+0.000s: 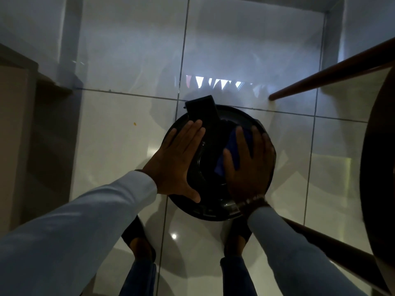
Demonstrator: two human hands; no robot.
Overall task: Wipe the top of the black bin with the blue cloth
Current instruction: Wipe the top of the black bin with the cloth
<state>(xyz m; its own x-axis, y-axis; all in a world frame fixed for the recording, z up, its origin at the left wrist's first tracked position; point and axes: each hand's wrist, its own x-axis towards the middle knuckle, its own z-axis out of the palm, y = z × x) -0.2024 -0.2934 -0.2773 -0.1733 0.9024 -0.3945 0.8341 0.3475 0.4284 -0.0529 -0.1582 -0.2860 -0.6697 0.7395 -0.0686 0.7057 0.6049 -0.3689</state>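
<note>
The round black bin (213, 201) stands on the floor, its lid closed. A crumpled blue cloth (234, 149) lies on the lid's right side.

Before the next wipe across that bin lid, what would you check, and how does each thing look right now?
1. Cloth under the right hand: ok, pressed flat on the lid.
2. Left hand steadying the bin: ok, palm flat on the lid's left side.
3. Cloth touching the lid: ok.
4. Lid parts not yet wiped: cannot tell, too dark.
5. Room to sweep: not ok on the right, a table leg and tabletop stand close.
6. Feet placed well: ok, one each side of the bin.
</note>
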